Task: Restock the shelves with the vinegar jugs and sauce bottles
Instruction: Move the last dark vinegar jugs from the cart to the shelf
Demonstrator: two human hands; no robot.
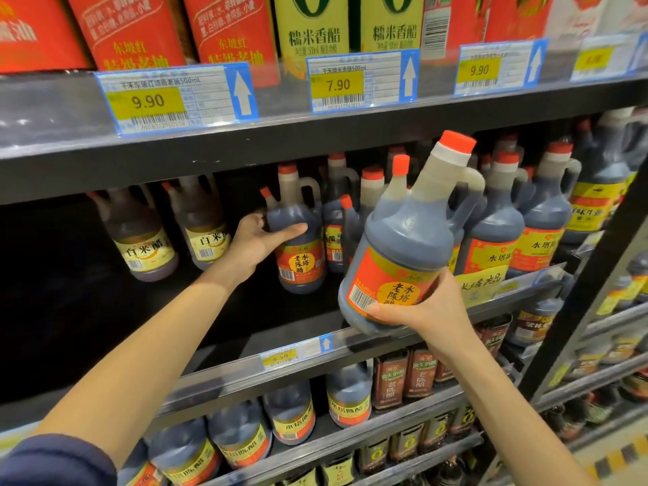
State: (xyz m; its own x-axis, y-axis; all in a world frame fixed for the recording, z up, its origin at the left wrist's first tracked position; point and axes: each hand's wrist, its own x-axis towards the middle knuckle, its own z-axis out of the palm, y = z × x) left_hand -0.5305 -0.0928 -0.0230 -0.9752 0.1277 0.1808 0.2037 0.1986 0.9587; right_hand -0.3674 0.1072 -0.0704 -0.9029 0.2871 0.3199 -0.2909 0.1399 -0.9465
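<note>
right hand gripping the base of a tilted dark plastic vinegar jug with red cap, fingers hidden underneath, left hand wrapped round a shelved red-capped dark jug, fingertips out of sight behind it

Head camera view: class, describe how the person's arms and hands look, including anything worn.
Both forearms are bare. A dark navy fabric sleeve covers the left arm above the elbow; no sleeve shows on the right. The left hand and right hand show no gloves, rings or watch.
</note>
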